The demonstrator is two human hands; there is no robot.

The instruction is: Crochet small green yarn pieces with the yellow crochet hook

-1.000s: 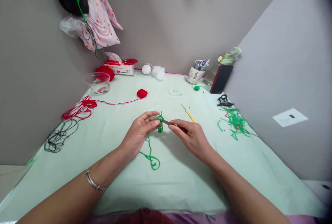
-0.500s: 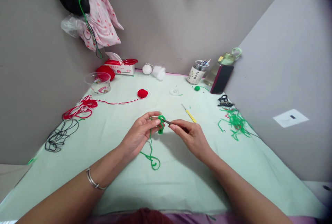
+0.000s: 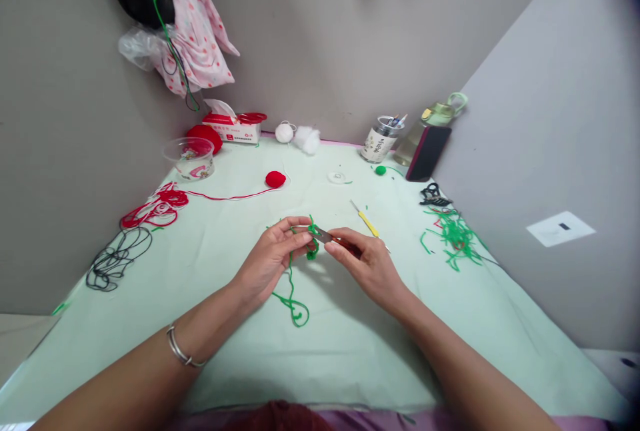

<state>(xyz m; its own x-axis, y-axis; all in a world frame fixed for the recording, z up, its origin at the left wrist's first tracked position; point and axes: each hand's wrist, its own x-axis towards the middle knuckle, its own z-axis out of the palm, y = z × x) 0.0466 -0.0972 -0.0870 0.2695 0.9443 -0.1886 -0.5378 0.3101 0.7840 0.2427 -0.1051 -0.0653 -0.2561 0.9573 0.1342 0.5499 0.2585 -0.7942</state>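
Note:
A small green crocheted piece point(image 3: 313, 252) is pinched between the thumb and fingers of my left hand point(image 3: 273, 251), above the middle of the table. Its green yarn tail point(image 3: 291, 301) hangs down and ends in a loop on the cloth. My right hand point(image 3: 367, 261) is closed around small scissors point(image 3: 324, 236) with grey metal blades; their reddish-orange handle is mostly hidden in my fingers. The blade tips point left and reach the upper part of the green piece. Just beyond my right hand lies a yellow-handled crochet hook point(image 3: 367, 223).
A red yarn ball point(image 3: 275, 179) and a clear round disc point(image 3: 337, 178) lie ahead. Left are a plastic tub point(image 3: 190, 159) and black cord point(image 3: 117, 259). Right are green yarn scraps point(image 3: 455, 234), a black claw clip point(image 3: 435, 195), a phone point(image 3: 429, 153) and a pen can point(image 3: 380, 140).
The scissors have turned in my right hand, so their blades show broader, still against the green piece. The piece has shifted slightly in my left fingers. Both hands stay in nearly the same place.

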